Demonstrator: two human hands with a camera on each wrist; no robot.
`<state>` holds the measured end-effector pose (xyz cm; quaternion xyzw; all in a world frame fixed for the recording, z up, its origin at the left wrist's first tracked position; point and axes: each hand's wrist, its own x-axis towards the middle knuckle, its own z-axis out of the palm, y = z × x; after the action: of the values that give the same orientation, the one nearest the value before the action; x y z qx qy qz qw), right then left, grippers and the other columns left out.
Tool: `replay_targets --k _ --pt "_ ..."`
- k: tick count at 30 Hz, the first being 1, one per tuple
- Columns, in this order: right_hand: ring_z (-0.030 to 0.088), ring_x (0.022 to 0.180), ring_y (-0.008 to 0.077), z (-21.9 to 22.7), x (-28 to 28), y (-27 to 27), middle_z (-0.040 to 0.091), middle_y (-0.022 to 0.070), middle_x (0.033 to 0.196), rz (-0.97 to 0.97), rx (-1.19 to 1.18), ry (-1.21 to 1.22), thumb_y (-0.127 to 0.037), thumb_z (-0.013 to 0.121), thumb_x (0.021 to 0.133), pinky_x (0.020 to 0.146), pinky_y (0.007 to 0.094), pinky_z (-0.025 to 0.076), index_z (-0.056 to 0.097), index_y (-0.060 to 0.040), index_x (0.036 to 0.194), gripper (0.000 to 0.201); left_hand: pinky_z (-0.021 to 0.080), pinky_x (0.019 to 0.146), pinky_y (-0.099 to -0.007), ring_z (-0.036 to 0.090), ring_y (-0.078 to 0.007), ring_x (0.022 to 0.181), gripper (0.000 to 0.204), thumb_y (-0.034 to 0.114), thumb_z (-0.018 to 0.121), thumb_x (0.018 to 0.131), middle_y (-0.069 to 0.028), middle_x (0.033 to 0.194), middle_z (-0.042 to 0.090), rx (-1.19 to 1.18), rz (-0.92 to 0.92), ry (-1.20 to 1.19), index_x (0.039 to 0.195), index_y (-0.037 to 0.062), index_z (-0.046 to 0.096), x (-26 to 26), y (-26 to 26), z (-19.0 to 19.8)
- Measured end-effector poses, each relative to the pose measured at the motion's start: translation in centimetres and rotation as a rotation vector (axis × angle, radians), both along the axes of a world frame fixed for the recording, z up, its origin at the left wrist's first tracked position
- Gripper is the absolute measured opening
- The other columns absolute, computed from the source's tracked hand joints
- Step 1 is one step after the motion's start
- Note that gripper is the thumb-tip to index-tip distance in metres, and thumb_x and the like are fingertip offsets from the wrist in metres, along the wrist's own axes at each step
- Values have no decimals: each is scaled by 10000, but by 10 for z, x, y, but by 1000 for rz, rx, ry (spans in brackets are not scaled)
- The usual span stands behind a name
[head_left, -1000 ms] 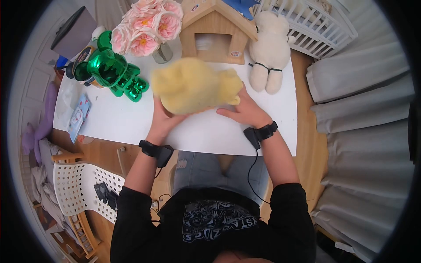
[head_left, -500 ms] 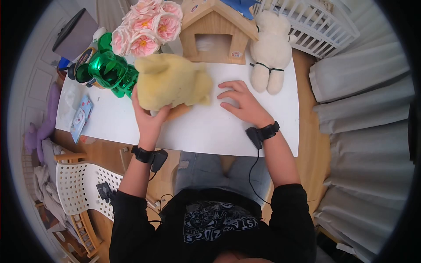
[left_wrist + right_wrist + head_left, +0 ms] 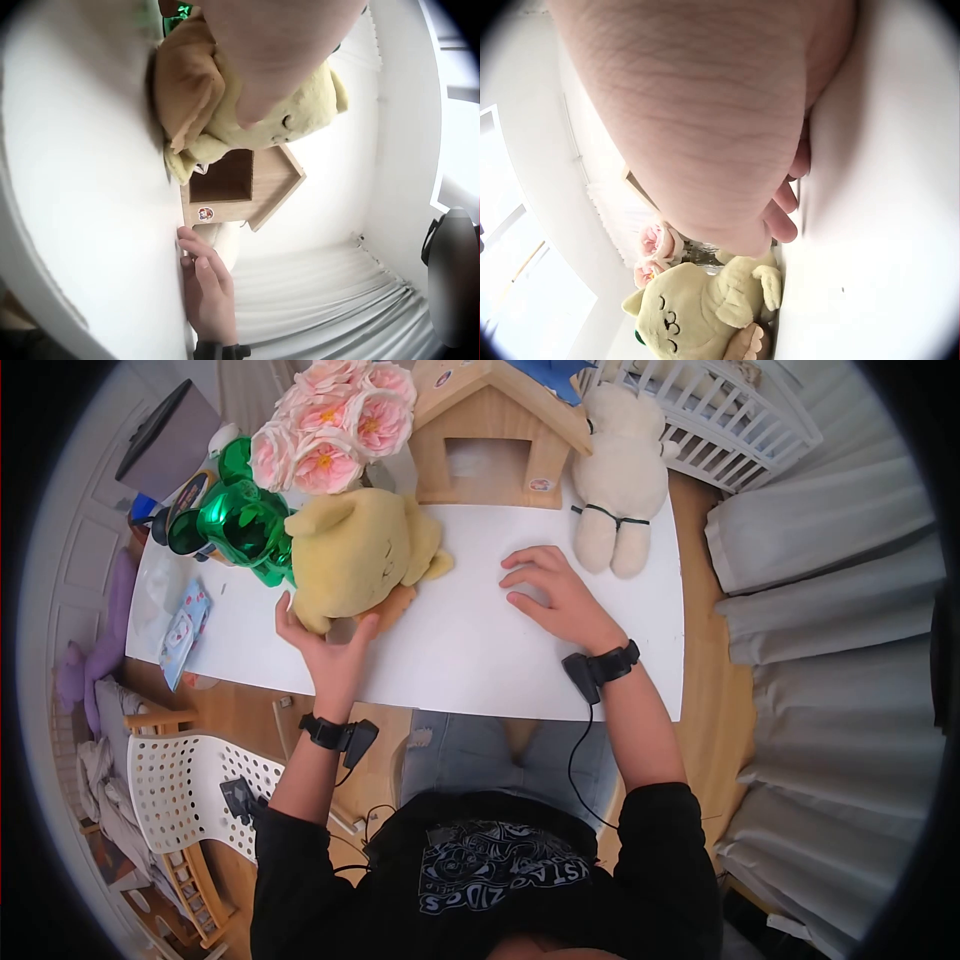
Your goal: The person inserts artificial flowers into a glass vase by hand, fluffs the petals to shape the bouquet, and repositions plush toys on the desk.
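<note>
A yellow plush toy [image 3: 355, 550] stands on the white table [image 3: 480, 650], left of the middle and touching the green shiny bear figure [image 3: 245, 520]. My left hand [image 3: 325, 630] grips its lower front, thumb on one side and fingers on the other. The left wrist view shows the yellow plush toy [image 3: 311, 105] just beyond my palm. My right hand [image 3: 545, 585] lies on the table to the plush's right, apart from it, with its fingers relaxed and holding nothing. In the right wrist view the yellow plush toy [image 3: 697, 307] faces the camera beyond my right hand's fingertips [image 3: 776, 221].
Along the table's back stand pink roses [image 3: 335, 420], a wooden toy house [image 3: 495, 430] and a white teddy bear [image 3: 615, 475]. A patterned packet [image 3: 180, 625] lies at the left edge. A white crib [image 3: 725, 410] is at the back right, a white chair [image 3: 190, 790] at my left.
The plush has moved left across the table to the green bear, carried by my left hand. My right hand has let it go and now rests on the table.
</note>
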<state>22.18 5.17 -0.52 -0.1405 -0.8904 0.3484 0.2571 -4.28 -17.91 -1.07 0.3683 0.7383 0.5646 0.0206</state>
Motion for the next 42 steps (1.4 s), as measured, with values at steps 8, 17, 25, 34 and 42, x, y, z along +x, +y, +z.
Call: replay_targets --k 8,17,25,34,42 --pt "522 1252 300 -1 -2 1 638 58 1255 0 35 -3 -71 736 905 1092 401 432 716 -75 1036 133 533 974 -338 602 -204 1185 777 94 846 876 -140 1369 522 43 -128 -276 1474 11 356 -11 8 -7" --pt "534 1235 285 0 -1 2 649 52 1224 -5 -6 9 -77 734 917 1081 390 440 715 -72 1039 124 528 883 -288 612 -139 1079 616 127 841 898 -88 1260 581 154 -141 -308 1367 6 460 -2 41 -3" --pt "546 1190 326 -4 -1 3 667 80 1204 -3 13 70 -68 753 892 1047 415 463 712 -76 1016 131 505 924 -288 556 -127 1064 637 102 810 920 -58 1229 546 -4 -51 -285 1418 0 426 3 18 -4" --pt "554 1166 310 -9 -1 4 659 63 1164 -19 31 90 -68 761 878 1027 402 474 700 -79 985 124 399 649 -235 431 -68 737 215 3 700 919 -7 896 483 -46 -222 -181 984 41 499 23 -29 -21" --pt "591 1109 319 0 -1 2 670 91 1099 -71 -20 76 -48 726 890 989 408 493 678 -61 1038 156 368 607 -240 399 -51 685 88 46 667 965 58 724 468 -304 -921 -166 924 19 594 76 91 22"
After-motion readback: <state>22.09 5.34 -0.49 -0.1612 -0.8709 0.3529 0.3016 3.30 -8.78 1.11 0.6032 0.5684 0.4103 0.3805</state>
